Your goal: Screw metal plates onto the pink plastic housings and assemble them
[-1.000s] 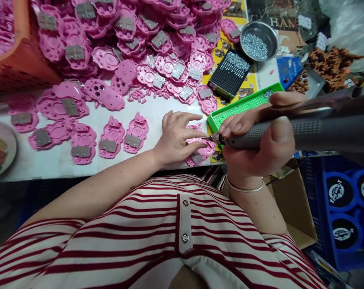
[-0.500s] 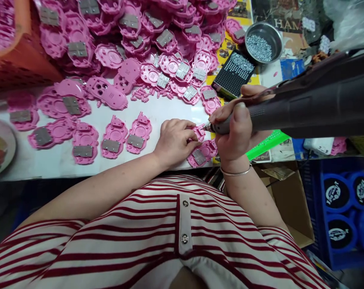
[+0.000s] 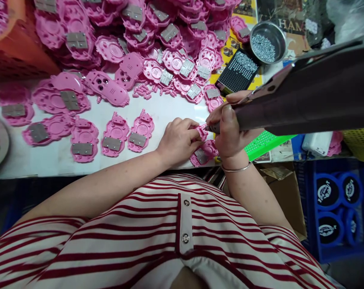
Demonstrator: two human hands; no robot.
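Hands meet at centre frame, at the near edge of the white worktop [image 3: 169, 108]. Left hand [image 3: 178, 140] has its fingers clenched down on one pink plastic part [image 3: 203, 154], pinning it flat; only the part's lower end with a grey metal plate, and a bit of its top by the driver tip, show past the fingers. Right hand [image 3: 230, 134] is wrapped tight around one dark electric screwdriver [image 3: 305, 100], tip down on the top of that same part, body running off to the right of the frame.

Left of the hands: two pink parts [image 3: 127, 136] lying side by side, each with a grey plate, then three more further left. One closed pink shell [image 3: 107, 88] with holes lies above them. Heap of pink parts [image 3: 157, 32] fills the upper centre, too many to count.

Upper right: one round steel bowl of screws [image 3: 267, 38], one black screw tray [image 3: 237, 72] just below it. One green tray [image 3: 264, 142] sits right of the right hand, partly hidden by the driver. One orange basket [image 3: 16, 56] in the upper left.
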